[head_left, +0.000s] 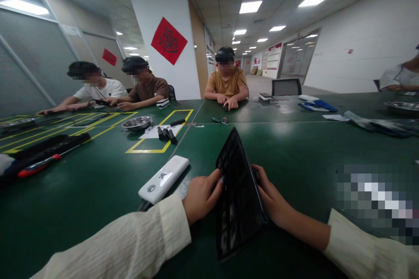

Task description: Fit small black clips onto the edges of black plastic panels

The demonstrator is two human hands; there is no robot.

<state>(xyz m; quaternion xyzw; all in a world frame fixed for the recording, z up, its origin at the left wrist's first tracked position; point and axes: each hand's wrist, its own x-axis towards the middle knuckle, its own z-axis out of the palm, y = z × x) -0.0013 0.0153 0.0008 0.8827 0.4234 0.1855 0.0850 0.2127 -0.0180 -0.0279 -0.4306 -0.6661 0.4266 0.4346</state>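
A thin black panel (237, 196), its face marked off in small compartments or a grid, stands tilted on edge over the green table. On its left face, my left hand (203, 194) has thumb and fingers pressed together near a tiny blue spot; what they pinch is too small to make out. From the right side, my right hand (270, 194) grips the panel, with some fingers hidden behind it. Just left of my left hand lies a white power bank (164, 178) with a dark item under it.
A metal bowl (137, 123), black cylindrical parts (166, 134) and pliers (220, 120) lie farther back. A red-handled tool (39, 166) is at the left. Blue cloth (317, 106) lies at the back right. Several people sit around the green table (294, 157).
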